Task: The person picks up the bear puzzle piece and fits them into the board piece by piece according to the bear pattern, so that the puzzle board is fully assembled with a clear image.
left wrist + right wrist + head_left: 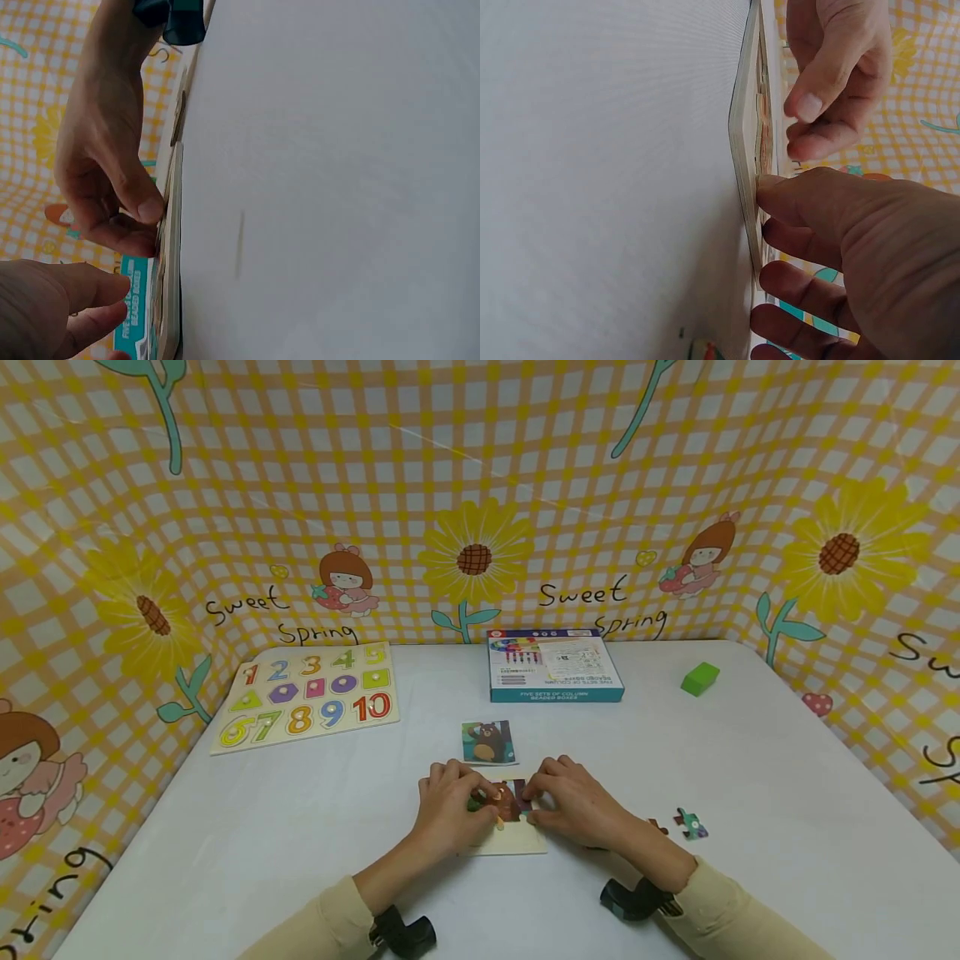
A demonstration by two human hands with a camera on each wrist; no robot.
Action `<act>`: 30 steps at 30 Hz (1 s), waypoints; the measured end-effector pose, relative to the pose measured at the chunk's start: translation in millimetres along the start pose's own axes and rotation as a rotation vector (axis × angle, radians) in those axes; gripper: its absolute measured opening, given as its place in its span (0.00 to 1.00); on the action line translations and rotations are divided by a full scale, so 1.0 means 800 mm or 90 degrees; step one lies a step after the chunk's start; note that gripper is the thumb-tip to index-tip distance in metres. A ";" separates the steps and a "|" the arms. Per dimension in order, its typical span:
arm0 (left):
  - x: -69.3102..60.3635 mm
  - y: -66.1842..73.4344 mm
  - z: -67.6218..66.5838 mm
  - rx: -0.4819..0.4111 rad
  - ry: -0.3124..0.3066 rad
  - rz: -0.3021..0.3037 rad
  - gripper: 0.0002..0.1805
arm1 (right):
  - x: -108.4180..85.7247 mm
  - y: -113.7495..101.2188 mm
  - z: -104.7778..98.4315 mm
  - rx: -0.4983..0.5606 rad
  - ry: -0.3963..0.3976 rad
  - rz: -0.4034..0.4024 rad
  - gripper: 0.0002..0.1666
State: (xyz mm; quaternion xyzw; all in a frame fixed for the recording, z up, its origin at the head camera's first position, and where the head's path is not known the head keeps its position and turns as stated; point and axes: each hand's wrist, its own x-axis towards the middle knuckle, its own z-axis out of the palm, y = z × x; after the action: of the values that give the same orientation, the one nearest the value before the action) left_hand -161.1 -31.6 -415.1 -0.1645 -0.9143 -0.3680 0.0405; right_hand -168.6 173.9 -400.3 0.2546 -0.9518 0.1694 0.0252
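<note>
A square wooden puzzle board (508,842) lies flat in front of me, its upper part filled with pieces showing a brown bear (506,803). My left hand (452,806) hovers at the board's left side, thumb and forefinger apart with nothing between them. At the right side, my right hand (576,800) pinches a dark purple puzzle piece (518,788) against the board with thumb and forefinger; the fingers partly hide it. The right thumb (780,191) touches the board's face in the right wrist view. Just beyond the board is a bear picture card (488,742).
Loose jigsaw pieces (691,824) lie right of my right forearm, some partly hidden by it. A number board (306,697) stands back left, a blue-edged flat box (556,667) back centre, a green block (700,678) back right. Patterned cloth (480,468) walls the table.
</note>
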 end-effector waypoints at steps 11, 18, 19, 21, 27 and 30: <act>-0.014 -0.018 -0.025 -0.011 -0.028 -0.025 0.09 | 0.000 0.000 0.000 -0.004 -0.001 0.007 0.10; -0.022 -0.032 -0.032 -0.013 -0.043 -0.040 0.12 | 0.000 -0.001 0.000 -0.004 -0.001 0.009 0.10; -0.023 -0.033 -0.033 -0.013 -0.046 -0.041 0.13 | 0.000 -0.001 0.000 -0.004 -0.001 0.010 0.10; -0.025 -0.036 -0.033 -0.015 -0.054 -0.041 0.14 | 0.000 -0.001 0.000 -0.004 -0.001 0.010 0.10; -0.029 -0.039 -0.034 -0.017 -0.068 -0.034 0.16 | 0.000 -0.001 0.000 0.001 -0.004 0.008 0.10; -0.030 -0.040 -0.034 -0.014 -0.069 -0.029 0.16 | -0.001 -0.001 0.000 0.004 -0.005 0.008 0.10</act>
State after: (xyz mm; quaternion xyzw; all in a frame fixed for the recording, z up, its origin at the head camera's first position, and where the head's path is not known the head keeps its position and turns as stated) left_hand -150.2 -78.1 -421.2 -0.1640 -0.9144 -0.3695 -0.0196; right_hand -167.8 173.6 -400.1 0.2489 -0.9530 0.1717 0.0199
